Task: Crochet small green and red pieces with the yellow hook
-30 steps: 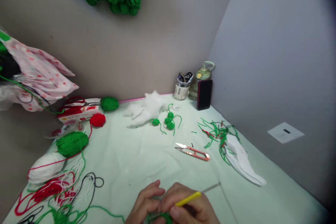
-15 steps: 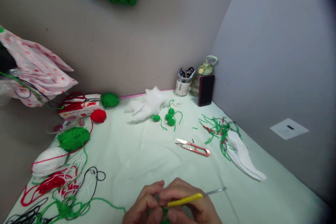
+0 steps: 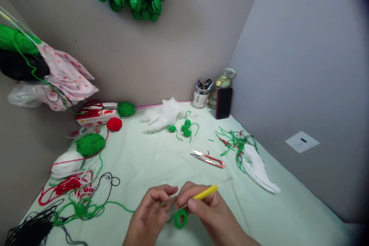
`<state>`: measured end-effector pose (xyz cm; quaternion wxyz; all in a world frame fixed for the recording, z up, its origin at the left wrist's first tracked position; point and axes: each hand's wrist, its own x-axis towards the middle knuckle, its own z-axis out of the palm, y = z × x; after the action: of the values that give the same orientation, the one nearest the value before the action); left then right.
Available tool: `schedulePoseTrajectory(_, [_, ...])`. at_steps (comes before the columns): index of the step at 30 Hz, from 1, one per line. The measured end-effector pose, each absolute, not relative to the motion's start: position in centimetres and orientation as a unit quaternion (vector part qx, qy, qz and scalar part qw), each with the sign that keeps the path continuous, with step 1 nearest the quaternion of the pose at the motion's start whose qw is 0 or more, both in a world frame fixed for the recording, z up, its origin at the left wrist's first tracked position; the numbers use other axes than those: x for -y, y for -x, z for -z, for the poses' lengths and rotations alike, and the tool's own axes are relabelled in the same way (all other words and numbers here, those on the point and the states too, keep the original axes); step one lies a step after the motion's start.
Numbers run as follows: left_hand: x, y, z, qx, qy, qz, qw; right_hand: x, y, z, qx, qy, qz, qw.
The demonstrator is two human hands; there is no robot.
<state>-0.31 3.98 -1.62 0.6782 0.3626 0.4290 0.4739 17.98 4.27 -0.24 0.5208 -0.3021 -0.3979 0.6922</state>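
Observation:
My right hand (image 3: 203, 203) is closed around the yellow handle of a crochet hook (image 3: 205, 192), whose slim far end points up to the right. Just below its fingers hangs a small green crocheted ring (image 3: 181, 219), close under the hook's working end. My left hand (image 3: 151, 211) is to the left of the ring, its fingers bent and slightly blurred. A green yarn strand (image 3: 122, 206) runs over the cloth into the left hand, and a short piece shows between that hand and the ring. Exactly how the fingers grip the yarn is partly hidden.
Orange thread snips (image 3: 208, 159) lie ahead. Beyond them are small green crocheted balls (image 3: 186, 127) and white stuffing (image 3: 168, 113). Yarn scraps (image 3: 235, 140) lie right; yarn balls (image 3: 90, 145) and tangled strands (image 3: 82, 208) fill the left. A phone (image 3: 224, 103) leans against a bottle (image 3: 221, 82).
My hands have drawn apart a little, bringing the green ring into view. The yellow hook handle now tilts more steeply upward. The whole view has shifted, showing more of the hanging green pieces.

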Motion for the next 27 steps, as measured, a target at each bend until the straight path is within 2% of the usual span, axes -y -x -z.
schedulePoseTrajectory(3, [-5.1,2.3,-0.2,-0.432,-0.433,-0.449,0.652,-4.0,-18.6,-1.1,0.299,0.266,-0.771,0.495])
schedulePoseTrajectory(5, [-6.3,4.5,-1.4,-0.477,-0.517,-0.4,0.588,-3.7,-19.2,-2.0,0.291,0.242,-0.785,0.49])
schedulePoseTrajectory(8, [-6.7,7.4,-2.9,-0.595,-0.557,-0.489,0.311,-2.9,-20.1,-3.2,0.332,0.258,-0.757,0.5])
schedulePoseTrajectory(9, [-6.1,7.7,-3.2,-0.613,-0.568,-0.49,0.249,-2.6,-20.3,-3.5,0.349,0.28,-0.738,0.505])
schedulePoseTrajectory(10, [-5.2,7.5,-3.4,-0.612,-0.572,-0.49,0.242,-2.3,-20.4,-3.8,0.359,0.303,-0.72,0.51])
schedulePoseTrajectory(11, [-4.0,6.8,-3.5,-0.587,-0.571,-0.496,0.288,-1.9,-20.5,-4.0,0.362,0.325,-0.705,0.516])
schedulePoseTrajectory(14, [0.4,2.6,-3.6,-0.395,-0.505,-0.482,0.597,-0.1,-20.0,-4.2,0.354,0.36,-0.662,0.554])
schedulePoseTrajectory(15, [1.5,1.0,-3.7,-0.335,-0.466,-0.472,0.67,0.7,-19.7,-4.2,0.36,0.359,-0.647,0.568])
schedulePoseTrajectory(17, [2.8,-1.6,-4.1,-0.284,-0.417,-0.475,0.72,2.5,-19.0,-4.1,0.393,0.337,-0.617,0.592])
schedulePoseTrajectory(22, [2.3,-3.4,-5.7,-0.22,-0.342,-0.586,0.701,6.4,-18.1,-3.6,0.466,0.282,-0.558,0.627])
schedulePoseTrajectory(25, [2.8,-3.0,-5.1,-0.255,-0.485,-0.619,0.563,7.3,-18.6,-3.0,0.466,0.311,-0.505,0.657])
schedulePoseTrajectory(27, [3.7,-2.8,-4.0,-0.306,-0.629,-0.573,0.426,7.4,-19.0,-2.7,0.475,0.328,-0.463,0.673])
